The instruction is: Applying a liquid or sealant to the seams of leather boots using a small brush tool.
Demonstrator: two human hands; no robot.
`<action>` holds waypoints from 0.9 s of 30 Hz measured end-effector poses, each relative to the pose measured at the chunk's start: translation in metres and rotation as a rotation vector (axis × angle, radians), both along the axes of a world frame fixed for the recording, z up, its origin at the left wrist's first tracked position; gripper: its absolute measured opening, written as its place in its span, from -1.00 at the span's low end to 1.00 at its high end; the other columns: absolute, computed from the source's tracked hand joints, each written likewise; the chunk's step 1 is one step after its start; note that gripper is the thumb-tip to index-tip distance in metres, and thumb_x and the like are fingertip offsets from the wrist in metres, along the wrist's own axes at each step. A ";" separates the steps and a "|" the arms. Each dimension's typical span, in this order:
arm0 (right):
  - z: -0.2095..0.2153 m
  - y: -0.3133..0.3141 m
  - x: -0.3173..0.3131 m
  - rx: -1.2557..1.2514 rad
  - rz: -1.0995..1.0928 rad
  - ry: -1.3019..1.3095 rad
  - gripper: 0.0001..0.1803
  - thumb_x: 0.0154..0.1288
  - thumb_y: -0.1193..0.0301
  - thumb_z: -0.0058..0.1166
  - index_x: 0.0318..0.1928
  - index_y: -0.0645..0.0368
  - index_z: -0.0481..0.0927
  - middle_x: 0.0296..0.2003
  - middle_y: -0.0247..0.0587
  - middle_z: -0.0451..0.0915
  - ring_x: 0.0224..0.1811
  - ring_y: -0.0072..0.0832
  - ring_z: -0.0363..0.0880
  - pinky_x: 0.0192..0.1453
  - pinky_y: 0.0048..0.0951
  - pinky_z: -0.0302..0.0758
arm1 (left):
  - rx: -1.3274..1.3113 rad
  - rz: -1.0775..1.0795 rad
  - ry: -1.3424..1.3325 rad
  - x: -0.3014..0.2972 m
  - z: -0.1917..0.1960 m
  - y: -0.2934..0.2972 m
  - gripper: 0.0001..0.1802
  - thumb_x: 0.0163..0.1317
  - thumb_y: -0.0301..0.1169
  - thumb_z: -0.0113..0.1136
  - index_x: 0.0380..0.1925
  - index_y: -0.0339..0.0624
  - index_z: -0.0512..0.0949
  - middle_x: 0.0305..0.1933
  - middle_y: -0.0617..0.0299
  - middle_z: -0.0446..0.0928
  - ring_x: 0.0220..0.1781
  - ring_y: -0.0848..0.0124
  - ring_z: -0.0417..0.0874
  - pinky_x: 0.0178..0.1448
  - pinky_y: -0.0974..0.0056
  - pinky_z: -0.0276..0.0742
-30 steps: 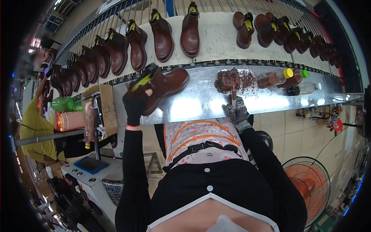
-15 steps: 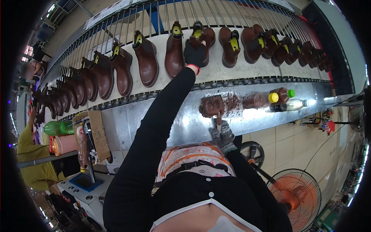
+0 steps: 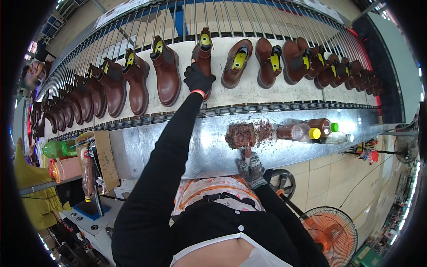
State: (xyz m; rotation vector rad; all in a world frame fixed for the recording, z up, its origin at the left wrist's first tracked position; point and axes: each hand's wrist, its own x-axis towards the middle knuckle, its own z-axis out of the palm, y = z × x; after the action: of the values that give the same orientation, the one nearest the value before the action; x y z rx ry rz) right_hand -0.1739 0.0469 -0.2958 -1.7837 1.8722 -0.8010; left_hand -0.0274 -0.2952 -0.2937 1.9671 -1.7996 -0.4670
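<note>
facing a long metal desk [image 3: 144, 149], i have at my far left someone in yellow-green clothing [image 3: 33, 200], partly hidden. just beside the desk's left end come a green bottle [image 3: 58, 149], a pink container [image 3: 69, 169], a brown-filled bottle [image 3: 86, 171] with its yellow cap toward me, and a cardboard box [image 3: 106, 160]. beyond the desk, on a pale surface [image 3: 222, 97] edged with a dark chain [image 3: 267, 107], a row of brown boots [image 3: 136, 91] stands with toes toward me.

farther right, my left hand [image 3: 199, 81], in a black glove, lies over the front of one upright boot [image 3: 205, 52] in that row. its fingers [image 3: 190, 73] are bent against it; i cannot tell whether they grip. just right of it another boot [image 3: 227, 73] shows yellow inside, and more boots [image 3: 291, 58] stretch away rightward.

nearer me, my right hand [image 3: 252, 171], in a speckled grey glove, has its fingers closed around the handle of a tool [image 3: 247, 153]. the tool's brown-crusted head [image 3: 240, 135] rests on the desk, touching a crumbly brown smear [image 3: 264, 132]. beside that lie a yellow-capped bottle [image 3: 291, 132], a green-capped bottle [image 3: 323, 127] and a clear bottle [image 3: 339, 138]. at lower right is an orange fan [image 3: 331, 233].
</note>
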 end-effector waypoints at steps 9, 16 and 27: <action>-0.045 0.012 0.003 0.006 -0.057 -0.198 -0.63 0.13 0.39 0.09 -0.05 0.24 0.40 -0.41 -0.30 0.47 -0.51 -0.56 0.45 -0.47 -0.52 0.43 | 0.042 -0.315 0.182 0.079 0.042 0.043 -0.24 -0.34 -0.12 0.44 -0.09 -0.25 0.40 -0.18 -0.10 0.52 -0.09 -0.03 0.53 0.02 0.06 0.43; -0.069 0.014 -0.011 0.044 -0.172 -0.281 -0.48 0.10 0.14 0.06 -0.03 0.27 0.47 -0.23 0.08 0.50 -0.20 -0.03 0.49 -0.16 -0.12 0.42 | -0.108 -0.268 0.358 0.143 0.072 0.200 -0.24 -0.32 -0.12 0.44 -0.07 -0.22 0.42 -0.21 -0.02 0.51 -0.13 0.01 0.53 -0.03 0.04 0.41; -0.042 0.008 0.005 -0.052 -0.132 -0.293 -0.54 0.23 0.42 -0.12 0.15 0.21 0.25 -0.42 -0.34 0.43 -0.58 -0.60 0.35 -0.56 -0.54 0.33 | -0.138 0.113 0.523 0.163 0.020 0.285 -0.36 0.11 -0.24 0.17 0.18 -0.27 0.27 -0.02 0.04 0.44 -0.01 0.15 0.48 0.07 0.13 0.40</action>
State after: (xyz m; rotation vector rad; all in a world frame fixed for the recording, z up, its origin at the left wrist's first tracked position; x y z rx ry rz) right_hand -0.1688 0.0551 -0.3375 -1.4887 1.7995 -1.1032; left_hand 0.1353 -0.0100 -0.2734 1.6467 -1.3470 -0.7204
